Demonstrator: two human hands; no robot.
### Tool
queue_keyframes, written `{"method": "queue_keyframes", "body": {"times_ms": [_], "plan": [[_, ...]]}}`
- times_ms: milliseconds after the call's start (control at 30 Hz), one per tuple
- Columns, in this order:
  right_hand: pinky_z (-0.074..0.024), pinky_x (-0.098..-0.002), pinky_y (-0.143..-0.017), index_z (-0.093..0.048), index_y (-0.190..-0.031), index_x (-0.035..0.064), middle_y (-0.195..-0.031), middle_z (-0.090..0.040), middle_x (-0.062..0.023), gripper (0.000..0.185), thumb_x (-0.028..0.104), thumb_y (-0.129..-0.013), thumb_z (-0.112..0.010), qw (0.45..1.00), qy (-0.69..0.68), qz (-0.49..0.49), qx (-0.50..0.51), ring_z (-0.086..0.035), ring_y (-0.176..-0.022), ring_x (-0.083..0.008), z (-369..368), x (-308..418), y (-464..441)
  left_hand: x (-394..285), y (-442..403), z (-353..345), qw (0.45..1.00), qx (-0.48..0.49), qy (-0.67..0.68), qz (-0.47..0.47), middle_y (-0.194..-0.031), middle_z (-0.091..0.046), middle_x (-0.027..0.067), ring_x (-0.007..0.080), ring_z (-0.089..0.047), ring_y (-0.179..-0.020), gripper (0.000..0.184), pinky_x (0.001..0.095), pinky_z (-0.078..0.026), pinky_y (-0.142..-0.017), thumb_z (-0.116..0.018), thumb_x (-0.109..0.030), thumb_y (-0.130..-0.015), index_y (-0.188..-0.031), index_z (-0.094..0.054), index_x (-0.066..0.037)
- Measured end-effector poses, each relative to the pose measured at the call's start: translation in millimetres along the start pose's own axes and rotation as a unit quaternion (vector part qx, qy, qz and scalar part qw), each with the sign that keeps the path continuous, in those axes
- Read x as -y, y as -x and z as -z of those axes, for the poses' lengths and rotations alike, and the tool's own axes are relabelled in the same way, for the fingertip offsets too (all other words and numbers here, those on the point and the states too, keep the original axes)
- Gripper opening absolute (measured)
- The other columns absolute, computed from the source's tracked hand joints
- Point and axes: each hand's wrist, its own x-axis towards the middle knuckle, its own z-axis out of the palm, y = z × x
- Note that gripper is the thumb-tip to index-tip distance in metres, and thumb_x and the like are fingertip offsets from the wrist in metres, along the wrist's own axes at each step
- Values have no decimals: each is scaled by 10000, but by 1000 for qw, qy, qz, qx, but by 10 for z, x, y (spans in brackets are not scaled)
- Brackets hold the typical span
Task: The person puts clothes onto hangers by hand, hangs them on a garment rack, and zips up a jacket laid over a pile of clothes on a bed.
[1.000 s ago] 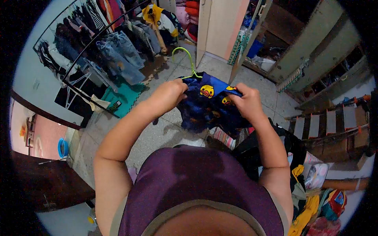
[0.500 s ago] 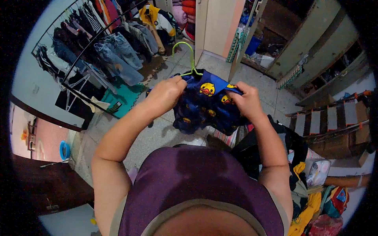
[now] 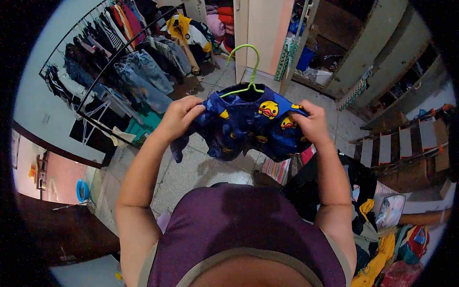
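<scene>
A dark blue shirt (image 3: pixel 248 124) with yellow duck faces hangs in front of me, held up by both hands. Its neckline sits around a lime-green clothes hanger (image 3: pixel 256 57), whose hook rises above the collar; most of the hanger is inside the cloth. My left hand (image 3: pixel 183 116) is closed on the left shoulder of the shirt, thumb along the edge. On the other side, my right hand (image 3: pixel 311 123) pinches the right shoulder beside a duck print. The lower part of the shirt drapes loosely over the floor below.
A rack (image 3: pixel 103 62) of hanging clothes and jeans (image 3: pixel 141 74) stands at the far left. Open cabinets (image 3: pixel 382 52) line the right. Piled clothes (image 3: pixel 377 258) lie at lower right, near a slatted ladder-like frame (image 3: pixel 406 141). A blue basin (image 3: pixel 82 190) is beyond the doorway.
My left hand has shifted left, away from the collar to the shirt's shoulder, and the shirt is spread wider. The hanger has moved right and its hook has turned more upright.
</scene>
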Motion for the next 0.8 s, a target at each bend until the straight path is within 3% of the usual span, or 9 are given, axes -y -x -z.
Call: {"method": "queue_keyframes", "body": {"times_ms": [100, 200, 300, 467, 567, 800], "plan": [[-410, -249, -562, -567, -736, -8, -647, -544, -33, 112, 75, -681, -620, 1000, 19, 2, 6, -509, -619, -93, 1, -25, -29, -160, -82, 16, 1000, -9, 13, -2, -821, -557, 118, 235, -549, -772, 212, 292, -420, -697, -557, -165, -810, -922, -574, 14], [-416, -252, -575, -572, -754, -4, -660, -556, -35, 142, 102, -690, -641, 997, -60, -28, 38, -517, -629, -97, -85, -11, -43, -309, -187, 47, 999, -8, 33, -7, -783, -531, 97, 203, -532, -744, 208, 278, -409, -679, -570, -162, -796, -897, -568, 19], [-429, -280, -603, -597, -806, 5, -680, -568, -69, 174, 135, -702, -650, 998, -36, -9, 52, -537, -642, -142, -88, 44, -72, -319, -254, 46, 998, -40, 43, -19, -740, -503, 75, 176, -509, -708, 172, 263, -397, -651, -584, -124, -776, -857, -567, 27], [-425, -282, -644, -576, -777, 2, -704, -576, -67, 274, 275, -798, -570, 998, -43, -7, 55, -546, -696, -157, 75, -184, -128, -245, -238, 169, 993, -109, 34, -8, -711, -484, 45, 133, -487, -678, 130, 238, -379, -621, -586, -88, -772, -830, -583, 28], [-423, -290, -618, -567, -754, -2, -674, -564, -63, 264, 256, -808, -571, 995, -48, -54, 66, -540, -670, -156, 141, -370, -124, -115, -218, 235, 990, -135, 37, 7, -689, -465, 26, 115, -465, -651, 140, 224, -361, -596, -591, -105, -775, -826, -590, 25], [-430, -319, -596, -583, -770, 6, -647, -557, -104, 223, 225, -782, -618, 994, 99, 37, 0, -531, -606, -207, 92, -365, -127, -118, -179, 285, 989, -145, -19, -1, -682, -464, 44, 132, -468, -644, 142, 233, -364, -592, -590, -113, -777, -818, -583, 23]]}}
